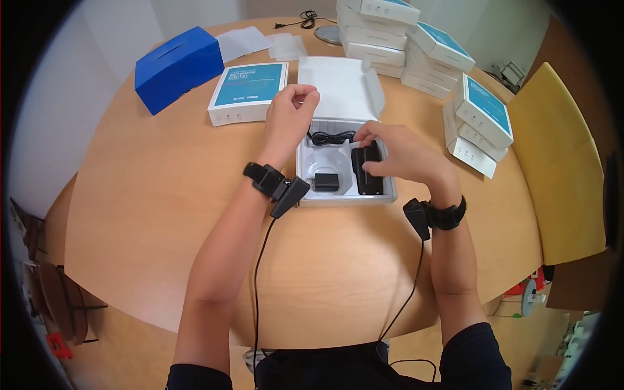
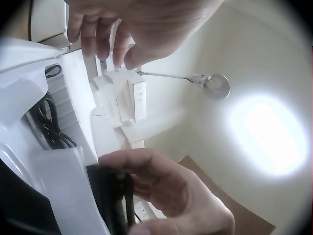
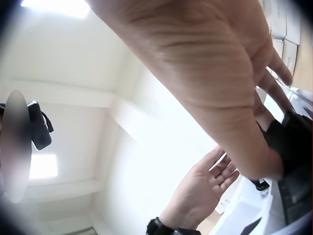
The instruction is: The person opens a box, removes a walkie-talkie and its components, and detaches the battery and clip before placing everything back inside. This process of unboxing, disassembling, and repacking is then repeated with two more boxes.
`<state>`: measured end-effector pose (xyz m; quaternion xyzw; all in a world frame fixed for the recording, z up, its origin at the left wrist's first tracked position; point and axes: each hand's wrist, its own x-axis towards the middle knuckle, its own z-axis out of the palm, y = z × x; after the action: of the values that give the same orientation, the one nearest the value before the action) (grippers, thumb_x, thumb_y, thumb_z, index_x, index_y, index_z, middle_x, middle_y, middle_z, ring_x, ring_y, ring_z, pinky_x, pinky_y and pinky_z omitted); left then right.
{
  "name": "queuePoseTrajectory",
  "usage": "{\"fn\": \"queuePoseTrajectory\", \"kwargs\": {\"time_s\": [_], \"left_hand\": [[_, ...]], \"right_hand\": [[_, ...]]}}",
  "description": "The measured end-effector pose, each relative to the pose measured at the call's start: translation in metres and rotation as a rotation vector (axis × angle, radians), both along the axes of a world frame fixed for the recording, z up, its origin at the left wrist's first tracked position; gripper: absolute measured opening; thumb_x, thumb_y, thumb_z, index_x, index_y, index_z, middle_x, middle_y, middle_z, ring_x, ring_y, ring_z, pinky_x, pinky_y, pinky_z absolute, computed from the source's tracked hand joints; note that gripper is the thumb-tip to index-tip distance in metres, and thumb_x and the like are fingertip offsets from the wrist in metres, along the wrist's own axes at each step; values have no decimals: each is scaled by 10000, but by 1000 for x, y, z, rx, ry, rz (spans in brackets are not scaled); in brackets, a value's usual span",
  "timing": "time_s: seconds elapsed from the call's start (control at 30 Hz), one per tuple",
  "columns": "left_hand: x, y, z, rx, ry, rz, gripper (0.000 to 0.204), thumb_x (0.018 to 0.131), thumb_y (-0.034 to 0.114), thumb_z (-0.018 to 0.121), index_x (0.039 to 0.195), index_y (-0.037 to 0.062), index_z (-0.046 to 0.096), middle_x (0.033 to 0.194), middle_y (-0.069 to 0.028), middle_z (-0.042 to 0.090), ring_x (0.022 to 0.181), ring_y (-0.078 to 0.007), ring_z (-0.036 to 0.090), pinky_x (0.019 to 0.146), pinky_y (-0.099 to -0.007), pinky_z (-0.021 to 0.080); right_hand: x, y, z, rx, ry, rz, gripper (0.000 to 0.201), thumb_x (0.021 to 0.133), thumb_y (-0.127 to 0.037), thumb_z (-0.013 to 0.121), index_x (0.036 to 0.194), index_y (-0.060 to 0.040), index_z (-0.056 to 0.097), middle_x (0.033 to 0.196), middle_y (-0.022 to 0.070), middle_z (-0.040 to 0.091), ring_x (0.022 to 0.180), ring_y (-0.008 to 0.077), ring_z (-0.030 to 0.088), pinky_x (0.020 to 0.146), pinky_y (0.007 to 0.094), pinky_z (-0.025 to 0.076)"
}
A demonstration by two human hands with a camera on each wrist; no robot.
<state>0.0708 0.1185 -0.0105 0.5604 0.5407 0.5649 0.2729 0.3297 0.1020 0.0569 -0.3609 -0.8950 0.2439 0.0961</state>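
An open white box [image 1: 344,200] holds a coiled black cable [image 1: 331,138], a black adapter [image 1: 326,182] and a black device [image 1: 370,185] in its right compartment. My right hand [image 1: 406,153] grips the device, thumb on one side and fingers on the other; the left wrist view shows this hand [image 2: 195,196] around the black device [image 2: 105,196]. Above the box's upper left edge, my left hand [image 1: 290,123] holds nothing, its fingers loosely curled. It appears beyond the right hand [image 3: 210,83] in the right wrist view, the left hand [image 3: 198,191] with fingers apart.
A white-and-teal box [image 1: 247,84] lies left of the open lid [image 1: 338,88], with a blue box [image 1: 179,68] beyond it. Stacked white boxes [image 1: 374,36] stand at the back, more [image 1: 481,117] at the right by a yellow chair back [image 1: 559,169]. Cables trail from both wrists.
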Motion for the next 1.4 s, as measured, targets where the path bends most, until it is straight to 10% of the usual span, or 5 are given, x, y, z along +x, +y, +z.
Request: {"fn": "queuePoseTrajectory", "kwargs": {"time_s": [0.37, 0.67, 0.87, 1.03, 1.4], "left_hand": [[-13, 5, -29, -93, -91, 54, 385, 935, 62, 744, 1291, -29, 628, 1162, -86, 666, 1082, -173, 641, 984, -302, 534], [-21, 4, -36, -186, -259, -166, 612, 997, 15, 654, 1559, -107, 442, 1389, -167, 676, 1259, -200, 643, 1077, -315, 498], [-31, -1, -39, -174, -293, -216, 745, 1025, 74, 682, 1650, -83, 307, 1460, -149, 646, 1312, -181, 609, 1091, -327, 486], [-23, -16, -5, -286, -405, -188, 624, 1114, 551, 545, 1415, 7, 597, 1339, -130, 681, 1261, -218, 636, 1086, -347, 485], [-31, -2, -16, -265, -278, -203, 585, 1091, 388, 671, 1501, -17, 573, 1287, -46, 700, 1131, -104, 640, 1017, -286, 503]], "right_hand": [[1, 21, 2, 1, 519, -319, 347, 1000, -352, 765, 1035, -6, 760, 980, 85, 754, 924, 173, 712, 832, 315, 571], [42, 43, -76, -652, 834, -507, 411, 1081, -406, 664, 1265, -39, 680, 1044, -2, 680, 872, 73, 634, 830, 266, 565], [37, 35, -102, -523, 853, -429, 488, 1070, -400, 690, 1385, -29, 670, 1144, 21, 730, 943, 55, 635, 826, 241, 529], [39, 36, -111, -430, 830, -406, 489, 1060, -378, 714, 1376, -5, 687, 1174, 58, 747, 935, 78, 664, 797, 228, 532], [42, 35, -112, -453, 926, -369, 449, 1073, -333, 697, 1385, -10, 684, 1158, 67, 753, 996, 104, 695, 779, 258, 576]]}}
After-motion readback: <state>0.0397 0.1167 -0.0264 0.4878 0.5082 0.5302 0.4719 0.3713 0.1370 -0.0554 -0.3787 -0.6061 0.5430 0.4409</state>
